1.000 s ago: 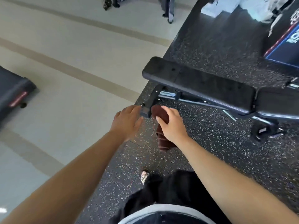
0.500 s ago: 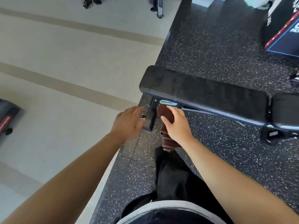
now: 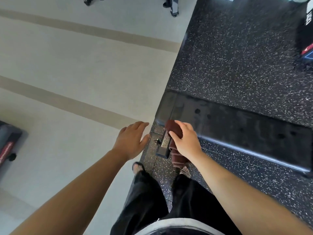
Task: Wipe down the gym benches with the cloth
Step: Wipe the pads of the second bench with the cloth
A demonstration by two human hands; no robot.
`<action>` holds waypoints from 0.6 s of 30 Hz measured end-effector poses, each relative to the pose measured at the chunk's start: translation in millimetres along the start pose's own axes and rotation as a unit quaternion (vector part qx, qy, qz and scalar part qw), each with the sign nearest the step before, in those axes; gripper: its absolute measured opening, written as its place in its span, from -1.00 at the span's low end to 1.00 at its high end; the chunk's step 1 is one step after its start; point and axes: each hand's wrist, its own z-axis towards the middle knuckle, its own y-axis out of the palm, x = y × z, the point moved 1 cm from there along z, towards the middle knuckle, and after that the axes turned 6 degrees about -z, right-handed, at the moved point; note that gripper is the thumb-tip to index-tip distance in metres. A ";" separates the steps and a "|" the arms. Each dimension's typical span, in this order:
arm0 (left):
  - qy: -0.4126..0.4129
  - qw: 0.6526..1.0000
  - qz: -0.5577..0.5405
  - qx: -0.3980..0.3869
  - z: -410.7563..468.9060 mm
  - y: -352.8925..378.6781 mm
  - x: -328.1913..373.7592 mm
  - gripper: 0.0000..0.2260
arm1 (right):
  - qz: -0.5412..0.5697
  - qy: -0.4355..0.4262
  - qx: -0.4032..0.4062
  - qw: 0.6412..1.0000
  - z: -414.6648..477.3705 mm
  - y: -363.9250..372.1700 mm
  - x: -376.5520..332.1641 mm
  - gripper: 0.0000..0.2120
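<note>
Head view: right hand (image 3: 186,143) fingers (image 3: 176,135) clenched around a dark red-brown cloth (image 3: 173,128) — bunched top at the near-left corner of the black bench pad (image 3: 237,126), tail hanging below the palm. Left hand (image 3: 131,139) released, fingers spread, just beside the corner.

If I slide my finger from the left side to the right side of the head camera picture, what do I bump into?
Red-striped pad → pale floor → left hand → cloth in the right hand → black bench.
</note>
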 end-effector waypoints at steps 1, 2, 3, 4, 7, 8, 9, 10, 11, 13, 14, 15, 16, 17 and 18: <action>0.009 1.000 0.003 -0.012 13.1 -3.2 -8.1 -0.57 | 0.001 0.011 0.005 1.000 9.7 0.5 -3.5 -0.55; 0.021 0.999 0.005 -0.025 28.5 -6.8 -16.0 -0.57 | 0.000 0.024 0.014 1.000 19.2 1.1 -6.3 -0.56; 0.036 0.999 0.008 -0.038 45.1 -10.2 -23.0 -0.57 | 0.000 0.038 0.026 0.999 28.1 1.6 -8.7 -0.55; 0.054 0.997 0.013 -0.049 61.2 -13.0 -28.5 -0.57 | -0.003 0.051 0.037 0.998 35.5 1.8 -10.8 -0.55; 0.126 0.987 0.029 -0.092 108.5 -23.5 -38.1 -0.58 | -0.016 0.108 0.073 0.991 53.5 1.0 -16.8 -0.55; 0.148 0.983 0.035 -0.108 121.8 -26.9 -39.6 -0.58 | -0.015 0.133 0.086 0.987 57.5 1.8 -18.5 -0.54; 0.170 0.978 0.042 -0.115 134.2 -29.4 -41.9 -0.58 | -0.010 0.152 0.098 0.983 61.4 3.8 -20.0 -0.54; 0.192 0.973 0.052 -0.119 147.0 -32.1 -44.2 -0.57 | -0.005 0.171 0.106 0.980 66.3 5.8 -21.9 -0.54; 0.209 0.968 0.058 -0.124 159.7 -34.4 -46.6 -0.57 | 0.001 0.192 0.112 0.975 72.3 7.9 -23.5 -0.54; 0.224 0.963 0.066 -0.138 180.4 -35.1 -51.9 -0.57 | 0.009 0.220 0.120 0.968 81.7 14.4 -26.8 -0.54; 0.227 0.961 0.069 -0.142 188.6 -33.2 -54.9 -0.57 | 0.011 0.221 0.128 0.967 85.4 19.3 -27.2 -0.54; 0.229 0.960 0.072 -0.145 196.2 -30.1 -57.9 -0.57 | 0.013 0.219 0.137 0.966 88.6 24.2 -26.3 -0.54; 0.231 0.959 0.074 -0.149 203.7 -25.9 -60.7 -0.57 | 0.016 0.220 0.144 0.965 92.8 29.4 -23.6 -0.54; 0.232 0.958 0.074 -0.150 210.8 -20.3 -64.1 -0.57 | 0.018 0.222 0.147 0.964 98.3 35.6 -19.0 -0.54; 0.231 0.959 0.070 -0.150 217.6 -13.4 -68.3 -0.57 | 0.017 0.223 0.146 0.964 104.9 43.0 -12.9 -0.54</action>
